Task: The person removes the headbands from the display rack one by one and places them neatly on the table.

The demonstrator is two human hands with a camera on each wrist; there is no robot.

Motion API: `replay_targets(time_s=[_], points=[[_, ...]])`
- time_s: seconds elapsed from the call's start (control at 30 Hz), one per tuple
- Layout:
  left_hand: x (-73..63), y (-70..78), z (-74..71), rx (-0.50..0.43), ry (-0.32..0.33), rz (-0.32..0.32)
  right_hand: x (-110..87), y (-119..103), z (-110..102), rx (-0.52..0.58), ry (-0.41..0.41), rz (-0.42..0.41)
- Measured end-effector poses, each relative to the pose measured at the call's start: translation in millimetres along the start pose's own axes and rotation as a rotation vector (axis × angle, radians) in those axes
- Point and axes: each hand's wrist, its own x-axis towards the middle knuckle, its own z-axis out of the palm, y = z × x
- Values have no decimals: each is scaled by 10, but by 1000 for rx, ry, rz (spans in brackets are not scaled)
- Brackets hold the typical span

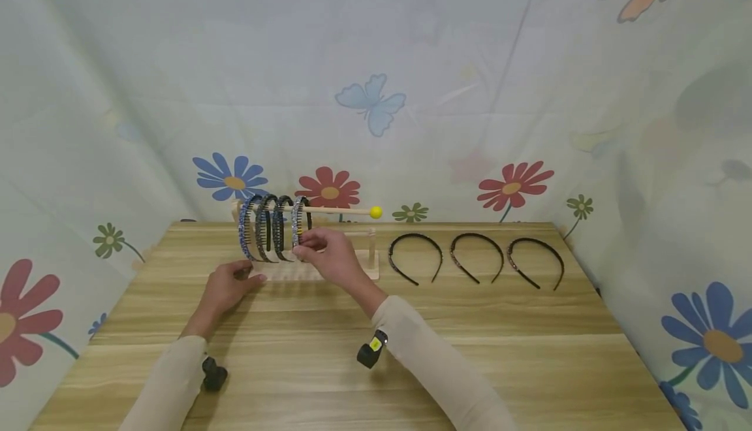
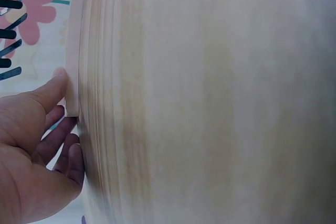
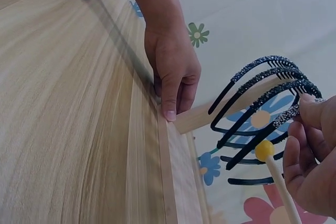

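Observation:
A wooden headband stand (image 1: 294, 274) stands at the table's back left, its rod (image 1: 343, 210) tipped with a yellow ball (image 1: 376, 212). Several glittery, toothed headbands hang on the rod. My right hand (image 1: 335, 260) pinches the silver-studded headband (image 3: 285, 115), the one nearest the ball, between thumb and fingers. To its left hang darker headbands (image 1: 281, 225) and a blue one (image 1: 243, 228). With thumb and fingers, my left hand (image 1: 226, 287) holds the left end of the stand's base (image 2: 73, 51). The right hand's fingertips partly hide the silver headband's lower end.
Three dark headbands lie in a row on the wooden table (image 1: 329, 366), right of the stand: a near one (image 1: 416, 235), a middle one (image 1: 477, 235) and a far-right one (image 1: 534, 241). A flower-printed cloth (image 1: 446, 124) hangs behind.

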Motion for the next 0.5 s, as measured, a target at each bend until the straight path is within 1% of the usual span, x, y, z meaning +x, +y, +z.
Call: replay_targets(time_s=[0.13,0.23,0.5], points=[[-6,4,1,4,-9,-4,-9,-7,-48,-36,22,4],[-12,8,-6,8,-13,-5,-17,-19,-95,-42,38,-3],[-18,24,-28,1,-3,4,-38,-73,-255,-23,80,-21]])
